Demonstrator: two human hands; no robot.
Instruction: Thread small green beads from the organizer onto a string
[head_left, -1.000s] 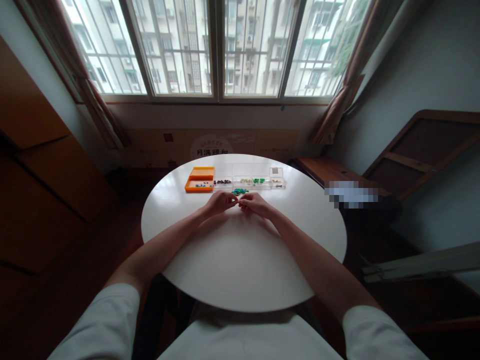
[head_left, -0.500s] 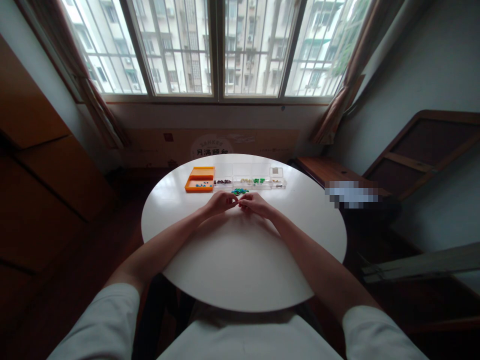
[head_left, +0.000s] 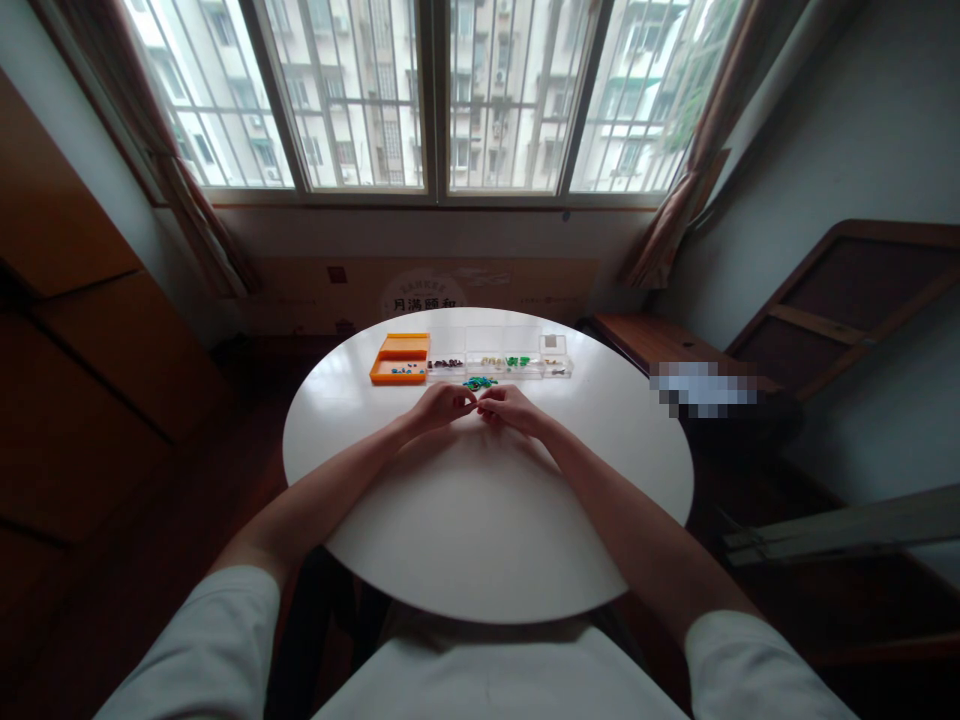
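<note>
My left hand (head_left: 442,403) and my right hand (head_left: 508,407) meet fingertip to fingertip above the white round table (head_left: 480,530). Both are closed in a pinch; whatever lies between the fingers is too small to make out. Just beyond them is a small heap of green and blue beads or strung pieces (head_left: 480,382). Behind the heap stands a clear plastic compartment box (head_left: 495,372) holding dark, pale and green small pieces. To its left sits an open orange box (head_left: 400,378) with a few blue bits inside.
A smaller clear case (head_left: 555,345) with an open lid stands at the right end of the row. Beyond the table are a printed cardboard panel (head_left: 300,290) and a barred window (head_left: 435,100). A wooden bench (head_left: 660,340) is at the right.
</note>
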